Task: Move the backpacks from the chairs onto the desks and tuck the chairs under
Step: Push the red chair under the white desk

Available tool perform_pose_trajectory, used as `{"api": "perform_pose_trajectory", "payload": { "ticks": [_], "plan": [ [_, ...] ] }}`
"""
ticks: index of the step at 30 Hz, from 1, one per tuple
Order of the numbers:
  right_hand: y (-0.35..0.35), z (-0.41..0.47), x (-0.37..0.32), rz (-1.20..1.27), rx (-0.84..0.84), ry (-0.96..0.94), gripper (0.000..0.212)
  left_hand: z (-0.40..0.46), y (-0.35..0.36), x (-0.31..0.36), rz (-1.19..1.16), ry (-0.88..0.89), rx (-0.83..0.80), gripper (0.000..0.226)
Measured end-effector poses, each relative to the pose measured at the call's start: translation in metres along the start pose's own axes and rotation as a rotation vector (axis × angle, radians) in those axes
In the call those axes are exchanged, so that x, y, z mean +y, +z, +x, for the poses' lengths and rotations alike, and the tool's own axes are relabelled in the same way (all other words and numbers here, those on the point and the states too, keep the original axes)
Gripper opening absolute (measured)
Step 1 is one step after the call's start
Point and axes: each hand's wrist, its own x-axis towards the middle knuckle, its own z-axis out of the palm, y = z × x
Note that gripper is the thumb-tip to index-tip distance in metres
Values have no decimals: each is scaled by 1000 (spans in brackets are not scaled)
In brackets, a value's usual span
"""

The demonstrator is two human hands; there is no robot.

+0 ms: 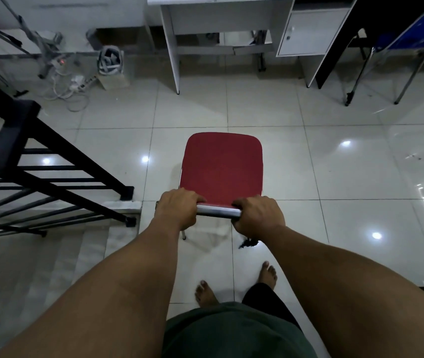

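Observation:
A red-seated chair [222, 166] with a chrome frame stands on the tiled floor in front of me, its seat bare. My left hand [177, 210] grips the left end of the chrome back bar [218, 211]. My right hand [258, 215] grips the right end of the same bar. A white desk [172, 47] stands a couple of floor tiles beyond the chair, with open leg room under it and a small cupboard [309, 32] at its right. No backpack is in view.
A black stair railing [50, 161] and steps down lie at my left. Cables and a power strip [81, 83] lie on the floor at the far left by a small bin [111, 62]. A blue chair [407, 37] stands at the far right. My bare feet are just behind the red chair.

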Motion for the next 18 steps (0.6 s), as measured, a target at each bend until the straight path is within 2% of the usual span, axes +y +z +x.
{"api": "perform_pose_trajectory", "payload": {
  "ticks": [7, 14, 18],
  "plan": [
    [-4, 11, 8, -9, 13, -26, 35, 11, -2, 3, 6, 8, 45, 54],
    [-17, 24, 22, -15, 23, -47, 22, 28, -7, 10, 12, 32, 51, 56],
    [-23, 36, 31, -37, 31, -35, 22, 42, -13, 13, 7, 36, 44, 55]
  ]
}}
